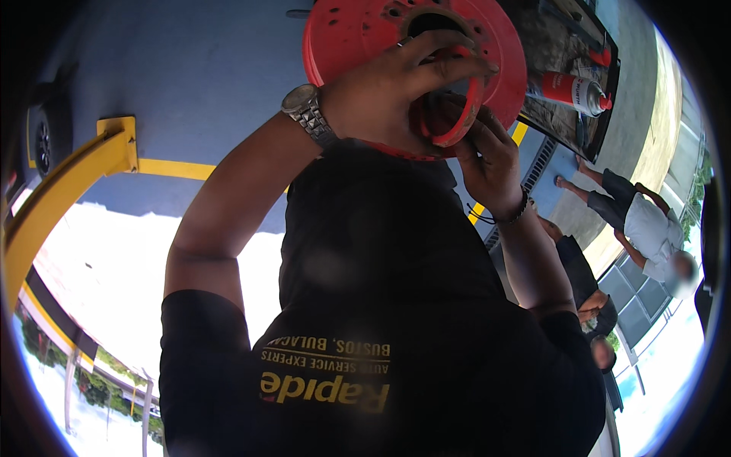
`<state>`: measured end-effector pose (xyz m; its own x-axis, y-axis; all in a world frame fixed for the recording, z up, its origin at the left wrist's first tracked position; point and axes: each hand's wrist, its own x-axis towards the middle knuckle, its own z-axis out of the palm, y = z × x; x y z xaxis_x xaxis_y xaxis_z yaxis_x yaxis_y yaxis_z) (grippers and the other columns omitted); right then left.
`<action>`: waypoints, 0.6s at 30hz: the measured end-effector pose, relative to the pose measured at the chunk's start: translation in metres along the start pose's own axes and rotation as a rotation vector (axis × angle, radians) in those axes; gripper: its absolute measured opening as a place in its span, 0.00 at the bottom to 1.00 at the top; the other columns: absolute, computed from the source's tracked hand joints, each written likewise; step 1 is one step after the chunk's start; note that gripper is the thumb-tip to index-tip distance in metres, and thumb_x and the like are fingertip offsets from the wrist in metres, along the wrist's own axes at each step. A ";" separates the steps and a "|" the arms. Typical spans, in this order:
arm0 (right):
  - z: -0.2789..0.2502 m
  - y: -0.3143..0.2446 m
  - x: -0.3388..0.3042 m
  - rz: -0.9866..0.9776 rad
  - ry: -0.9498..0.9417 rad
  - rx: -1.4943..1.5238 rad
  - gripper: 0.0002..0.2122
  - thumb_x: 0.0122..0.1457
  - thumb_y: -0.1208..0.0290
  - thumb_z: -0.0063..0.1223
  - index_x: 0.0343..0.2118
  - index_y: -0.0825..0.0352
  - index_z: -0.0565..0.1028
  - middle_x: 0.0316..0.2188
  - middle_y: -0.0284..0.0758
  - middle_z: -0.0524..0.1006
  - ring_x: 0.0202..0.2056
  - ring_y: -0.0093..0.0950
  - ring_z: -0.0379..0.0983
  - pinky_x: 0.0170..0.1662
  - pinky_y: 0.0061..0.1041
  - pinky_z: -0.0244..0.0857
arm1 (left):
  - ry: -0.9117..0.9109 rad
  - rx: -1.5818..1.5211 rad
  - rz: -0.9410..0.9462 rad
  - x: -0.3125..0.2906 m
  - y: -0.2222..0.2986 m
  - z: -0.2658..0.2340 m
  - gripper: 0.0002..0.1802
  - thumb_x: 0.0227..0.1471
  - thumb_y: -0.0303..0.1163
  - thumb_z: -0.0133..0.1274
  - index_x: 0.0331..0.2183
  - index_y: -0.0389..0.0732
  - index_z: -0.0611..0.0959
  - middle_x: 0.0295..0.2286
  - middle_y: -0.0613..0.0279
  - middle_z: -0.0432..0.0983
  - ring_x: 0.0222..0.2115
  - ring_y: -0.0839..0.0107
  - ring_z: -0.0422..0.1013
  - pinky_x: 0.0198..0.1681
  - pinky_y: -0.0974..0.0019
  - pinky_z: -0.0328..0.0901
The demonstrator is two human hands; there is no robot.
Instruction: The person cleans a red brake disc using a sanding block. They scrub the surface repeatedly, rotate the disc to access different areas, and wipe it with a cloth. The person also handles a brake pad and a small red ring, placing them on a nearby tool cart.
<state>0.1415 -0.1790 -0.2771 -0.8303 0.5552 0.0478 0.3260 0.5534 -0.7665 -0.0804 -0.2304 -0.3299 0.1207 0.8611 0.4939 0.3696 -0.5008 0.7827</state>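
A thick red ring (pixel 474 114), scuffed along its edge, is held in front of a large red disc (pixel 335 34) with small holes and a dark round opening. My left hand (pixel 407 87), with a metal watch at the wrist, is closed on the ring, its fingers bent over the upper rim. My right hand (pixel 489 160), wearing a dark cord bracelet, pinches the ring's lower right edge. Its fingertips are partly hidden behind the ring. Whether the ring touches the disc, I cannot tell.
Right of the disc, a grimy black-edged tray (pixel 601 129) bears a red and white spray can (pixel 571 91). A yellow bent-tube barrier (pixel 68 183) stands at left, near a car wheel (pixel 44 141). Two people (pixel 643 221) (pixel 582 282) are at the right.
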 end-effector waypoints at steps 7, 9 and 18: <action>-0.007 0.000 0.008 -0.097 -0.217 -0.129 0.15 0.51 0.76 0.59 0.43 0.61 0.80 0.51 0.36 0.77 0.53 0.39 0.74 0.64 0.55 0.54 | -0.056 -0.010 0.013 0.000 -0.001 -0.002 0.60 0.21 0.36 0.81 0.60 0.50 0.71 0.59 0.52 0.59 0.61 0.49 0.61 0.54 0.52 0.72; -0.005 0.001 0.010 -0.126 -0.203 -0.260 0.15 0.50 0.75 0.59 0.42 0.60 0.81 0.50 0.34 0.78 0.53 0.38 0.74 0.65 0.57 0.50 | -0.039 -0.019 0.005 0.001 -0.002 0.000 0.59 0.21 0.35 0.79 0.60 0.55 0.71 0.58 0.53 0.61 0.59 0.49 0.62 0.53 0.51 0.73; -0.001 0.006 0.013 -0.186 -0.172 -0.378 0.17 0.47 0.71 0.62 0.43 0.56 0.81 0.50 0.32 0.77 0.58 0.38 0.70 0.66 0.58 0.47 | -0.046 0.059 -0.033 0.002 0.001 -0.002 0.59 0.23 0.35 0.76 0.61 0.64 0.70 0.58 0.56 0.62 0.57 0.48 0.66 0.50 0.48 0.76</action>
<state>0.1334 -0.1681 -0.2801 -0.9429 0.3317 0.0309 0.2801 0.8395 -0.4655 -0.0814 -0.2298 -0.3275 0.1493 0.8809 0.4491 0.4275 -0.4670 0.7740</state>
